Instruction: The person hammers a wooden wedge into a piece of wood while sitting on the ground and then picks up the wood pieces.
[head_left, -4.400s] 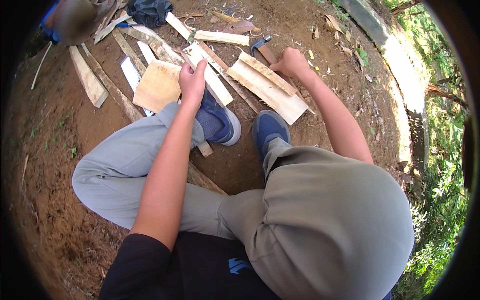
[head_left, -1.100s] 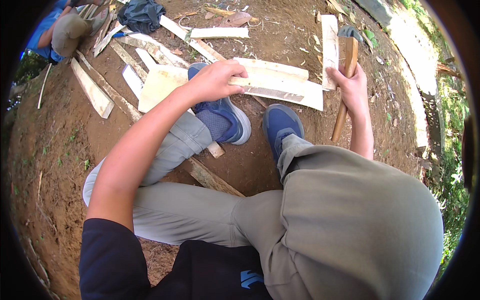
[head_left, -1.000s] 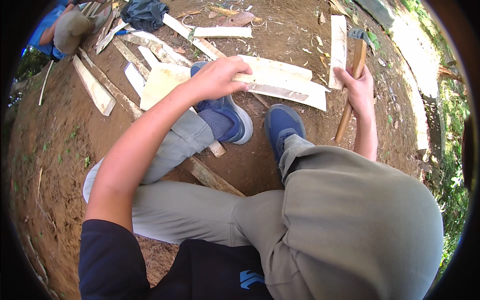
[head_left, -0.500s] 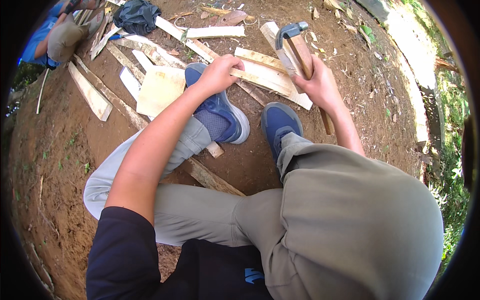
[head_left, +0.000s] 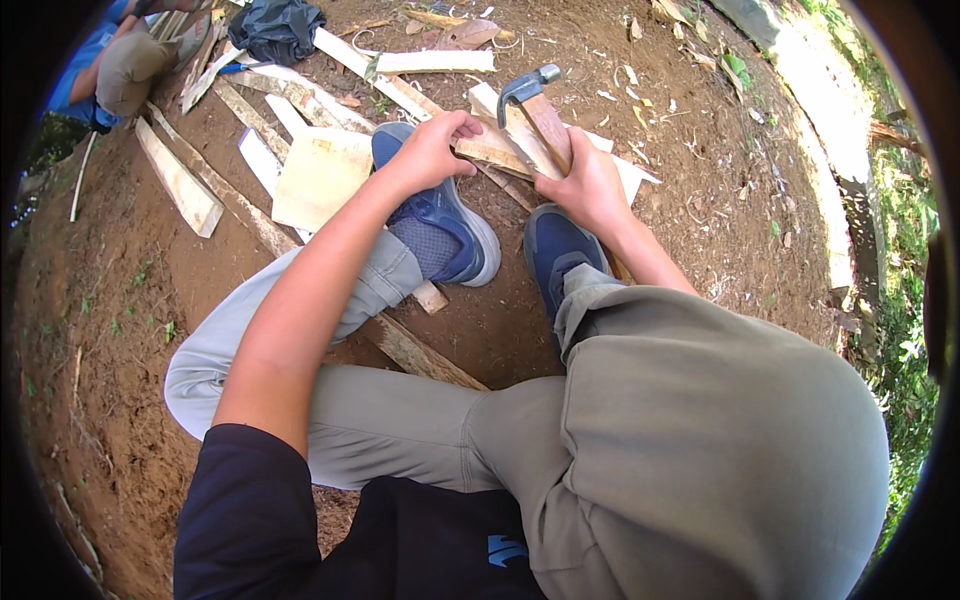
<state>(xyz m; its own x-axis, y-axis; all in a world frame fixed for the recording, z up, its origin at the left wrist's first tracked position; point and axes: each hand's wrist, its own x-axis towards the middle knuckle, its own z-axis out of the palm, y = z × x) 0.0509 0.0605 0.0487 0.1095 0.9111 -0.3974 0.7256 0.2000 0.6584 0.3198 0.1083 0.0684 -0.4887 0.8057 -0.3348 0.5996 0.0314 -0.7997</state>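
My right hand (head_left: 590, 185) is closed around a claw hammer (head_left: 530, 88) with a dark metal head and brown handle. A pale piece of wood (head_left: 512, 122) lies against the handle and appears to be held in the same grip. Left of it, my left hand (head_left: 437, 150) is open, thumb and fingers apart, beside the end of a wood strip (head_left: 492, 150). I cannot tell whether the fingertips touch that strip. Both hands are just beyond my blue shoes (head_left: 440, 225).
A square pale board (head_left: 322, 180) and several long wood strips (head_left: 180, 180) lie on the dirt to the left. A black plastic bag (head_left: 275, 30) sits at the far left. Another person (head_left: 125, 75) is at the upper left edge. Wood chips and dry leaves are scattered at the right.
My right hand has moved left and slightly down with the hammer and the pale wood piece. My left fingers have opened from the wood strip they pinched before.
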